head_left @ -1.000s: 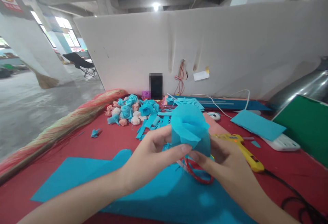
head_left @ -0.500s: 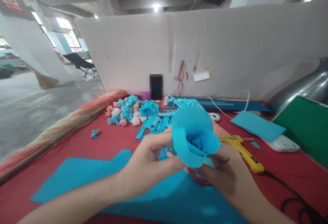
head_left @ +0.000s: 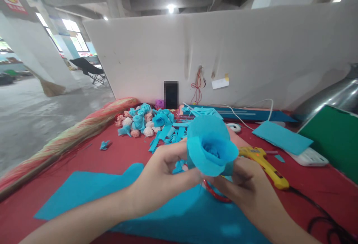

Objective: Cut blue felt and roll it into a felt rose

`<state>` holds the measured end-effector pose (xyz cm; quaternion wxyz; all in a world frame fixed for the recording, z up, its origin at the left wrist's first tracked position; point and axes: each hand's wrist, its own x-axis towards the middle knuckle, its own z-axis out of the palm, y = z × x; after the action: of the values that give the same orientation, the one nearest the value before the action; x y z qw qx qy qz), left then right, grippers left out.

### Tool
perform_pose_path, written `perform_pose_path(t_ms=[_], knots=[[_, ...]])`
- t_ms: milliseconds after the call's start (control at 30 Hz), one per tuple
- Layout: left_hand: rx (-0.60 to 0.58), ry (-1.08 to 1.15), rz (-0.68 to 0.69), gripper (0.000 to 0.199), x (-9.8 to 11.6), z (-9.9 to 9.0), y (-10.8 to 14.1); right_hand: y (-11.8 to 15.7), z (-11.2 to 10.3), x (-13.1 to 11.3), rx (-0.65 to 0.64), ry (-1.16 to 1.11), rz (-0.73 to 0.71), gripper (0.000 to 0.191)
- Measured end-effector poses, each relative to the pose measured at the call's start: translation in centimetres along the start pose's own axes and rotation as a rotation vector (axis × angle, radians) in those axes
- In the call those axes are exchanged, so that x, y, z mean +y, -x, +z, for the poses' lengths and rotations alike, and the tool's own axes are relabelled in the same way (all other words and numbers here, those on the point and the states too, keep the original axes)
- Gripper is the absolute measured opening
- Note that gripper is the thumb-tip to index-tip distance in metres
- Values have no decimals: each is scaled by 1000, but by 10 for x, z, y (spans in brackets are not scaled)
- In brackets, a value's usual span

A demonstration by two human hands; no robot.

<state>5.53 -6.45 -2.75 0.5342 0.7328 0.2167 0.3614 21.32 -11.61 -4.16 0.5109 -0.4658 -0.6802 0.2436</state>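
Observation:
Between my two hands, above the table's middle, is a blue paper flower (head_left: 211, 147) with a tightly curled centre and wide outer petals. My left hand (head_left: 167, 173) grips its left side and base with thumb and fingers. On the other side my right hand (head_left: 248, 184) pinches the flower's lower right, its fingertips partly hidden behind the petals. Red scissor handles (head_left: 216, 195) show just below the flower, lying on a large blue paper sheet (head_left: 179, 218).
A pile of blue, pink and white flowers (head_left: 138, 121) lies at the back left, beside blue paper strips (head_left: 170, 134). A yellow glue gun (head_left: 265, 167) with a black cord rests right of my hands. Blue paper (head_left: 282, 136) lies over a white device (head_left: 313, 157) farther right.
The flower has tipped slightly and shifted a little down and left, its front petal edge now higher. Both hands keep their hold, and my right thumb sits nearer the flower's base.

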Motion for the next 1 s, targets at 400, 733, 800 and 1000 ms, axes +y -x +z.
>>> perform_pose_path(t_ms=[400, 733, 800, 1000], knots=[[10, 19, -56, 10, 5, 0, -2, -2, 3, 3, -17, -20, -49, 9], [18, 205, -50, 9, 1, 0, -2, -2, 2, -2, 10, 20, -33, 7], [25, 233, -61, 8, -1, 0, -1, -3, 2, -2, 13, 15, -34, 8], [-60, 316, -64, 12, 2, -1, -2, -4, 3, -2, 42, 7, -66, 17]])
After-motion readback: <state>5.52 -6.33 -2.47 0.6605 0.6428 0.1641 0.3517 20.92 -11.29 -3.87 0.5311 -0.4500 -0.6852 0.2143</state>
